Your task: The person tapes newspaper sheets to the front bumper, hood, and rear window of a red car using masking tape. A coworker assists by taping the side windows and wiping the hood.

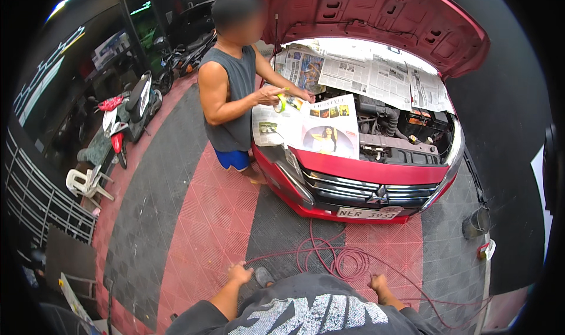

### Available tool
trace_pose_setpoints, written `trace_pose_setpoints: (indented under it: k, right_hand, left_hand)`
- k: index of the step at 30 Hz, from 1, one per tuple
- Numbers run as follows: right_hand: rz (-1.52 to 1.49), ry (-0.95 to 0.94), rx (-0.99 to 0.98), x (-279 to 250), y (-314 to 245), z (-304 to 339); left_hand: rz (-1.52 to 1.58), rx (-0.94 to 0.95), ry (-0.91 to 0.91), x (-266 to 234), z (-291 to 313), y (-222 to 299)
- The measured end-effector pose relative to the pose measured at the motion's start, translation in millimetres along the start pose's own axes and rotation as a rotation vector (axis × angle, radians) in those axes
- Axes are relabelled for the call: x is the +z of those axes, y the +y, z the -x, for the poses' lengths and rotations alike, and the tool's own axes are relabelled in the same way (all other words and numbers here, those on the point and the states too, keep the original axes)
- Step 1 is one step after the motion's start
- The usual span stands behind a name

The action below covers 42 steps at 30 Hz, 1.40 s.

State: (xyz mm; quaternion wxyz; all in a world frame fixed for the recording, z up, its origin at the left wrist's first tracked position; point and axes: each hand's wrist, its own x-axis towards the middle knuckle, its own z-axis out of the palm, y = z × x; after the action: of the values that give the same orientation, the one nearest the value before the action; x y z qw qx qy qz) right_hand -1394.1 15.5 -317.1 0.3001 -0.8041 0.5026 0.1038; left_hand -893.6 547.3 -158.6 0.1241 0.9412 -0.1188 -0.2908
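Maroon hose (341,274) lies in loose, overlapping loops on the tiled floor (203,223), just in front of the person wearing the head camera and near the front bumper of a red car (365,173). One length runs leftward from the coil to the fingertips of the left hand (240,273), whose fingers are partly curled; whether they grip the hose or only appear to meet it, I cannot tell. The right hand (378,282) is beside the right edge of the coil, fingers loosely bent, and what it has hold of, if anything, cannot be made out. Another strand trails from the coil toward the lower right. A grey shoe (263,276) shows just beside the left hand. The car's bonnet (376,17) is raised, and newspaper sheets (365,76) cover the rear of the engine bay, with more spread over the fender at picture left. There a co-worker (232,76) in a grey sleeveless top and blue shorts leans in, holding a yellow-green roll of tape (279,104). A scooter (134,108) and a white plastic chair (87,182) stand along the left side; a dark bucket (475,223) stands at the right.
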Motion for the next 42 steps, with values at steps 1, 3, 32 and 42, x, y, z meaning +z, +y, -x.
trace_pose_setpoints:
  k: [1,3,32,42]
  right_hand:
    - [0.044,-0.075,0.0,14,-20,9]
    - [0.145,-0.232,-0.021,28,-66,46]
    - [-0.314,-0.222,0.328,27,-173,127]
    - [-0.122,-0.065,0.285,66,-35,93]
  left_hand:
    - [0.024,-0.01,-0.03,-20,-6,-7]
    - [0.084,-0.048,-0.087,-54,-6,-27]
    - [0.048,0.139,-0.207,-81,-92,-23]
    - [0.06,0.211,-0.258,-35,-56,48]
